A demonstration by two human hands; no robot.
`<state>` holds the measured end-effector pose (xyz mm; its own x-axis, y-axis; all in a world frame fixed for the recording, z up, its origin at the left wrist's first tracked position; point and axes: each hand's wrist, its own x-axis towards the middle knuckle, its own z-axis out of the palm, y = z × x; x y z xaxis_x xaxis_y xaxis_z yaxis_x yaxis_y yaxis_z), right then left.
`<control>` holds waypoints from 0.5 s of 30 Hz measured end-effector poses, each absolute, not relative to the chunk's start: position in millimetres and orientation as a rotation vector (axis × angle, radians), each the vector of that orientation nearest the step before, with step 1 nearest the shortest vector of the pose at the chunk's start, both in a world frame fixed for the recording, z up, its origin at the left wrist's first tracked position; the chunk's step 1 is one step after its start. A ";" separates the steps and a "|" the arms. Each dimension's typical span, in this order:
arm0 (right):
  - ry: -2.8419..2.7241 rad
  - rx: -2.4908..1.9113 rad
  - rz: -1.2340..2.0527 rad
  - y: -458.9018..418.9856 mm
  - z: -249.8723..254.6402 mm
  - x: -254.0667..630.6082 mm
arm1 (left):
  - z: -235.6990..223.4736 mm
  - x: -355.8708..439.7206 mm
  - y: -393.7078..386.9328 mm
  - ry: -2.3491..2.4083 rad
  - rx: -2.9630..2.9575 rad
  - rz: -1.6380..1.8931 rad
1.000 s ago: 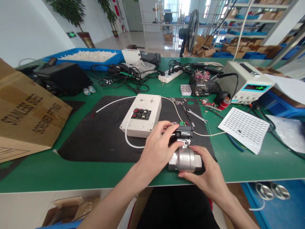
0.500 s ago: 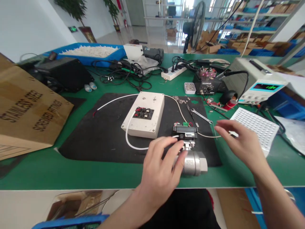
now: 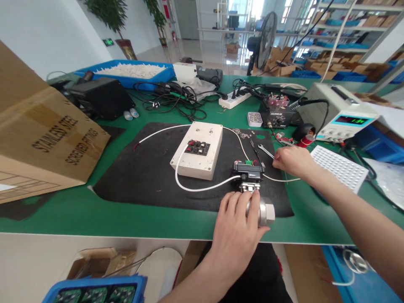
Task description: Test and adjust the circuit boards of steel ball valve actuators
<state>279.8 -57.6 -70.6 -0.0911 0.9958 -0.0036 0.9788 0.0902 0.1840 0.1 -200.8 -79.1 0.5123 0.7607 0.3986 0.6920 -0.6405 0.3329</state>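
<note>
My left hand (image 3: pixel 235 223) is wrapped over the steel valve body (image 3: pixel 267 212) near the table's front edge, hiding most of it. Fixed behind that body is a black actuator box (image 3: pixel 248 170) with a green terminal block on top. A white cable (image 3: pixel 202 189) curves from the actuator to a pale box (image 3: pixel 202 164) with a black switch panel. Farther right, my right hand (image 3: pixel 293 162) has its fingers closed at the near end of a steel wrench (image 3: pixel 266 150), whose open jaw still shows. Dark tweezers (image 3: pixel 255 149) lie just left of the wrench.
The black mat (image 3: pixel 142 185) lies on the green table. A cardboard carton (image 3: pixel 63 139) stands left. At right are a white perforated sheet (image 3: pixel 341 166), a power supply (image 3: pixel 337 109) and a soldering station (image 3: pixel 277 118). Small rings (image 3: pixel 241 134) and a power strip (image 3: pixel 235 99) lie behind.
My left hand has shifted from the actuator's cable entry down onto the valve body. My right hand, open before, has moved left and away from me and closed at the wrench.
</note>
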 end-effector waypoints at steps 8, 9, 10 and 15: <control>2.178 2.181 0.253 -73.1 -51.4 283.3 | -77.9 2.5 -201.3 1.303 2.550 0.774; 2.197 2.236 0.264 -81.3 -43.8 285.4 | -78.8 2.1 -201.6 1.300 2.542 0.782; 2.225 2.294 0.273 -91.5 -34.7 287.0 | -79.6 1.7 -201.7 1.294 2.534 0.789; 2.613 2.563 -0.117 -157.5 19.3 277.4 | -82.1 1.4 -201.4 1.267 2.508 0.829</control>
